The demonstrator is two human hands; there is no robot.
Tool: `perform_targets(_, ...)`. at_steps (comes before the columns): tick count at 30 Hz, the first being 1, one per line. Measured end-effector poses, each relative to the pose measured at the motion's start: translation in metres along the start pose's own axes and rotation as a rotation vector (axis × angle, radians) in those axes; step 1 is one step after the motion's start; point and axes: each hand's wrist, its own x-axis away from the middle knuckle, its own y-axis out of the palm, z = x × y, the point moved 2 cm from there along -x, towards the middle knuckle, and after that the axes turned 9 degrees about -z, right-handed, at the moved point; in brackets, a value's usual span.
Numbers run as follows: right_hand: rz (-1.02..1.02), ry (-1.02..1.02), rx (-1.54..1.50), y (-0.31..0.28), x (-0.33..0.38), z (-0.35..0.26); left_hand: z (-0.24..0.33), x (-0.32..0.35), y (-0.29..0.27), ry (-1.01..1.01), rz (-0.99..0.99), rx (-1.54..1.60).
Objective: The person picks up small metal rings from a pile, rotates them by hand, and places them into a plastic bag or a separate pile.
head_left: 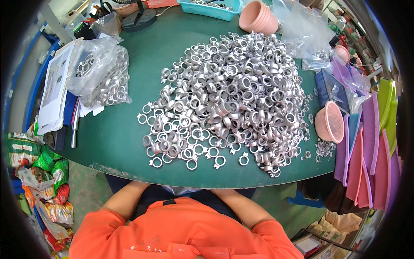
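Observation:
Both my forearms, the left (128,197) and the right (238,204), reach down past the table's front edge. My left hand and my right hand are hidden below the tabletop, so what they hold or touch does not show. Between them, a strip of clear plastic (180,190) peeks out over my lap. On the green table (112,142) lies a large heap of silver metal ring clamps (241,90), each with a small lug. Several loose ring clamps (192,164) are spread along its near side.
At left are a clear bag of rings (113,88), papers (56,88) and a fan base (139,20). A turquoise tray (215,11) and stacked pink cups (258,18) stand behind. A pink basket (330,122), small parts (324,149) and coloured bins (364,159) line the right.

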Motion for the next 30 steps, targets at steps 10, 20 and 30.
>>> perform_targets(10, -0.295, 0.089, 0.372, 0.024, -0.027, -0.062, -0.008, 0.026, 0.002, 0.095, 0.215, -0.084)
perform_targets(20, -0.298, -0.429, 0.104, 0.044, -0.06, -0.085, -0.019, 0.141, -0.086, 0.204, 0.342, 0.189)
perform_targets(30, -0.204, -0.276, 0.067, 0.018, -0.048, -0.106, 0.05, 0.137, -0.218, 0.578, 0.447, -0.017)
